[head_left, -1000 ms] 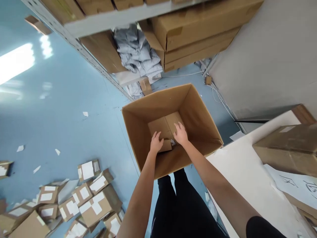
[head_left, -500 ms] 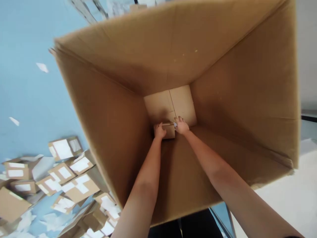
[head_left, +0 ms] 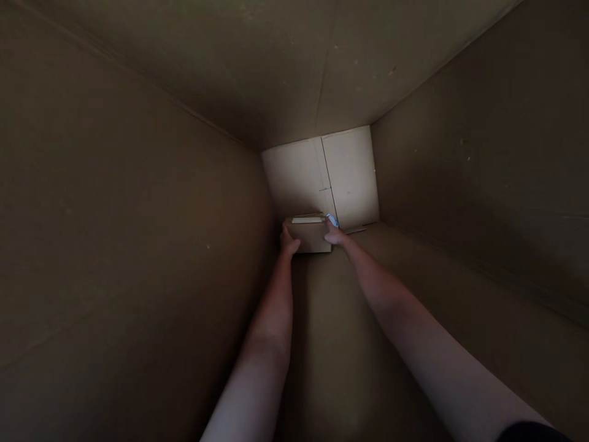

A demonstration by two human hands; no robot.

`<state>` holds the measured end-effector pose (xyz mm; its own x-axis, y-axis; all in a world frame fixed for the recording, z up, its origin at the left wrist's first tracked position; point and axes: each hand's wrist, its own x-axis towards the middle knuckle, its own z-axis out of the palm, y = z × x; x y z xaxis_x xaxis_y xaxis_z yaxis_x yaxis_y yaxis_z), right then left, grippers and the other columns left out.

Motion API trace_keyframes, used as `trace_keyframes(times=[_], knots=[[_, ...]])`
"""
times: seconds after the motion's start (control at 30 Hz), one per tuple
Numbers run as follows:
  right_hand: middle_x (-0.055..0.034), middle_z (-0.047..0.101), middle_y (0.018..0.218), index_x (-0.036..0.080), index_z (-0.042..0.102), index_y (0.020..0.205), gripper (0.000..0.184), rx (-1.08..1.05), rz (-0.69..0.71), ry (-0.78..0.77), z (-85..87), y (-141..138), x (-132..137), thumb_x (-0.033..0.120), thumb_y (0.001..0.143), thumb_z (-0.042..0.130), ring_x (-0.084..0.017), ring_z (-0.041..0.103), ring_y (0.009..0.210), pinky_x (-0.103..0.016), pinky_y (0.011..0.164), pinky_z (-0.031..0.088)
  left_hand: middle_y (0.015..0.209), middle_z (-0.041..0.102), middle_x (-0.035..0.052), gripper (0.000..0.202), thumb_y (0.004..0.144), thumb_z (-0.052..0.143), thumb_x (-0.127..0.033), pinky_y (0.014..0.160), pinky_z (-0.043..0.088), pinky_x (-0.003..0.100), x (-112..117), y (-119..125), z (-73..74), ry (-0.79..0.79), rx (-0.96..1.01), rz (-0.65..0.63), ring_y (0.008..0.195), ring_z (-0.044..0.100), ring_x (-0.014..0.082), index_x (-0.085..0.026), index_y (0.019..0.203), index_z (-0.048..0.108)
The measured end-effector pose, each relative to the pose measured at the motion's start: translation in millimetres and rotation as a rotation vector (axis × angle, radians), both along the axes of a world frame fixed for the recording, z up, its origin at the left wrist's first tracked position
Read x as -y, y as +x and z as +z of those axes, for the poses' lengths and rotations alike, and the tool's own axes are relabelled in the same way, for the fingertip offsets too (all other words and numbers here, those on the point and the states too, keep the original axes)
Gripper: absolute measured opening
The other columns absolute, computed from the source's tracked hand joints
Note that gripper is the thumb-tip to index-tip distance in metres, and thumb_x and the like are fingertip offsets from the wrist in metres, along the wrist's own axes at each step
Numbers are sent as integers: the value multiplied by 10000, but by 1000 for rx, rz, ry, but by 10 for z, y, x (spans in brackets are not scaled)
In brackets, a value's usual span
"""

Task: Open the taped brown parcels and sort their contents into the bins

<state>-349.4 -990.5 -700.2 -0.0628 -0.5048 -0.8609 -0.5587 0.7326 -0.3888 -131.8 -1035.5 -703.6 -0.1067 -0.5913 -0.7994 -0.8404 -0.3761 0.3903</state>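
Observation:
I look deep into a large cardboard carton (head_left: pixel 129 233) whose dim walls fill the whole view. At its bottom, in the near left corner, sits a small brown parcel (head_left: pixel 310 236) with a pale label on top. My left hand (head_left: pixel 289 240) grips the parcel's left side. On the parcel's right side my right hand (head_left: pixel 335 233) holds it, with something small and bluish at the fingertips. Both arms reach straight down the carton.
The carton's floor (head_left: pixel 343 178) shows two pale flaps meeting at a centre seam, lit more than the walls. Cardboard walls close in on every side; nothing outside the carton is visible.
My head has dropped far into the carton, so the blue floor, shelves and scattered parcels have gone from view. Both hands have lowered the small parcel to the carton's bottom.

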Motion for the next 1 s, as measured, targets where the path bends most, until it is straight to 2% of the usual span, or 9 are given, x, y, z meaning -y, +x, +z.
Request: trace_keyframes(times=[0.1, 0.17, 0.27, 0.37, 0.5, 0.7, 0.87, 1.0], knots=[[-194, 596, 1460, 130, 252, 1662, 920, 10, -27, 18, 98, 21, -34, 151, 836, 657, -259, 652, 1218, -384, 1077, 496, 1429, 591, 141, 1069, 747, 747, -124, 1107, 516, 380, 42, -98, 92, 73, 73, 148, 1264, 649, 270, -266, 1666, 218], [-180, 576, 1469, 158, 203, 1676, 930, -39, -24, 87, 247, -17, -15, 159, 864, 656, -249, 646, 1225, -368, 1074, 492, 1405, 579, 136, 1038, 756, 761, -138, 1113, 505, 366, 88, -213, 237, 69, 123, 174, 1244, 656, 268, -281, 1658, 267], [-169, 558, 1460, 204, 236, 1673, 835, -190, -6, 108, 590, -111, 92, 228, 941, 635, -256, 639, 1232, -350, 1089, 467, 1388, 566, 129, 897, 834, 748, -206, 1118, 487, 351, 161, -388, 590, -1, 161, 186, 1229, 653, 258, -295, 1633, 348], [-156, 599, 1384, 233, 329, 1645, 704, -303, 34, 6, 1061, -213, 291, 276, 993, 591, -270, 647, 1196, -348, 1080, 461, 1349, 577, 135, 709, 922, 679, -264, 1105, 485, 369, 268, -527, 1073, -110, 166, 193, 1192, 660, 264, -285, 1591, 443], [-142, 624, 1319, 263, 462, 1576, 575, -397, 71, -146, 1890, -342, 607, 247, 1009, 558, -275, 653, 1142, -343, 1054, 455, 1268, 596, 143, 605, 970, 625, -335, 1049, 504, 394, 497, -632, 1873, -250, 170, 165, 1128, 673, 287, -281, 1560, 500], [-123, 612, 1258, 269, 550, 1509, 517, -509, 42, -384, 3417, -452, 860, 198, 997, 552, -251, 648, 1102, -314, 1018, 460, 1216, 610, 139, 569, 983, 601, -375, 997, 516, 393, 847, -639, 3300, -438, 68, 88, 1080, 678, 292, -259, 1536, 531], [-102, 604, 1184, 259, 571, 1489, 495, -619, -29, -557, 4645, -434, 803, 205, 997, 566, -229, 648, 1037, -301, 976, 468, 1145, 610, 103, 557, 973, 619, -408, 924, 532, 374, 1031, -577, 4509, -604, -61, 16, 994, 686, 267, -284, 1512, 555], [-80, 594, 1117, 280, 565, 1493, 506, -714, -109, -668, 5474, -417, 588, 216, 991, 574, -219, 641, 984, -295, 931, 478, 1122, 596, 85, 532, 983, 601, -408, 853, 534, 350, 1084, -570, 5355, -736, -180, -73, 955, 683, 250, -307, 1504, 560]])
